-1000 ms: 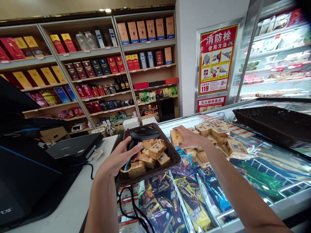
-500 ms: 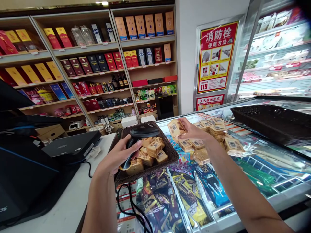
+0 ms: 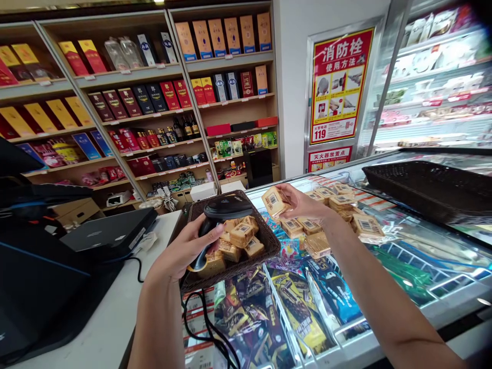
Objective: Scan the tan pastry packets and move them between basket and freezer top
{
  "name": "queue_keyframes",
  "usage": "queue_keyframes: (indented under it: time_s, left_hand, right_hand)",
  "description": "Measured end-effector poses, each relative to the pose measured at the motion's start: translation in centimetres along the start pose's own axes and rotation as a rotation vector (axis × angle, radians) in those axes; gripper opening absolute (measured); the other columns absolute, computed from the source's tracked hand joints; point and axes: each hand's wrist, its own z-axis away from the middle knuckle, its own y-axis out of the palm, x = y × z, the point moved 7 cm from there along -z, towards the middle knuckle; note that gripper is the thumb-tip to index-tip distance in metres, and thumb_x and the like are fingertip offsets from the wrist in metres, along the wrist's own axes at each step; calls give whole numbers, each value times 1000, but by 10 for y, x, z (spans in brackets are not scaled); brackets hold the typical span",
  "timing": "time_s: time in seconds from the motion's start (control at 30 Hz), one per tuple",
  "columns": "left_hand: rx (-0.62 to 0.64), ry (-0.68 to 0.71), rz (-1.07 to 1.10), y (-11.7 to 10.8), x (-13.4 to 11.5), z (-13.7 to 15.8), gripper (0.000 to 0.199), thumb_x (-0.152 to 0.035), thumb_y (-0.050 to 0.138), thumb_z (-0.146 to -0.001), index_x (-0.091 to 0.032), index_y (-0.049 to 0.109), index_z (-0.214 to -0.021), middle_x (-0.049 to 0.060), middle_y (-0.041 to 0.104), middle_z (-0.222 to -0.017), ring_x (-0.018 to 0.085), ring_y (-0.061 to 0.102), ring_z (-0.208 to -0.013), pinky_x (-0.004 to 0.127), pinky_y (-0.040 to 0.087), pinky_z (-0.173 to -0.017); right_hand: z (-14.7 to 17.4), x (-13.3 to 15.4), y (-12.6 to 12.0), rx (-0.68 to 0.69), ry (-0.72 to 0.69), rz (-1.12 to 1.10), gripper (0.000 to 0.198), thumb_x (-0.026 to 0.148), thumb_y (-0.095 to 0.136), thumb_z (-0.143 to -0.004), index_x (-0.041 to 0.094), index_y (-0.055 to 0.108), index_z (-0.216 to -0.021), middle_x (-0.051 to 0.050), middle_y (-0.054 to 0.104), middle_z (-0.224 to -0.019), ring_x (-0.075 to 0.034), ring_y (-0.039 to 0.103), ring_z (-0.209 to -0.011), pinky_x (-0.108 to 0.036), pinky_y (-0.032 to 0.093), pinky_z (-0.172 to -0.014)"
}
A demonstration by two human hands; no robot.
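My left hand (image 3: 192, 243) is closed around the handle of a black barcode scanner (image 3: 226, 206), whose head is over a brown woven basket (image 3: 271, 251). Several tan packs (image 3: 242, 233) with barcodes lie inside that basket. My right hand (image 3: 302, 202) grips one wrapped snack pack (image 3: 274, 202) by its right side, its barcode label showing, just right of the scanner head. Beneath and beyond the right hand, more such packs (image 3: 317, 244) rest in a loose pile on the glass top of a freezer (image 3: 346, 177).
Bagged ice creams (image 3: 295, 307) show through the freezer glass. A black tray (image 3: 426, 189) lies at the right. On the white counter (image 3: 96, 318) at left sit a dark flat device (image 3: 111, 230) and a black machine (image 3: 34, 287). The scanner's cable (image 3: 207, 328) hangs in front.
The view has shifted slightly. Both hands keep their holds, and the pack in my right hand stays beside the scanner head, tilted a little differently.
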Motion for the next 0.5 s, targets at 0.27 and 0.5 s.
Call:
queue_keyframes:
  time_s: [0.27,0.5]
  left_hand:
    - [-157,-1,1,-26,9,-2,44,-61,70,-80,-21,51,-85,-4,55,-59,11,46,-55,20,33,-51]
    - [-247,-34,33,-40,9,5,51,-63,73,-75,-20,54,-94,-3,56,-59,11,49,-54,19,33,-48]
  right_hand:
    - [-2,-18,21,-102,282,45,83,33,93,-55,24,49,-124,-6,66,-119,-24,65,-107,-37,54,-92]
    - [-56,-42,84,-221,432,-69,69,35,91,-56,20,56,-113,-9,72,-107,-25,69,-99,-34,56,-82]
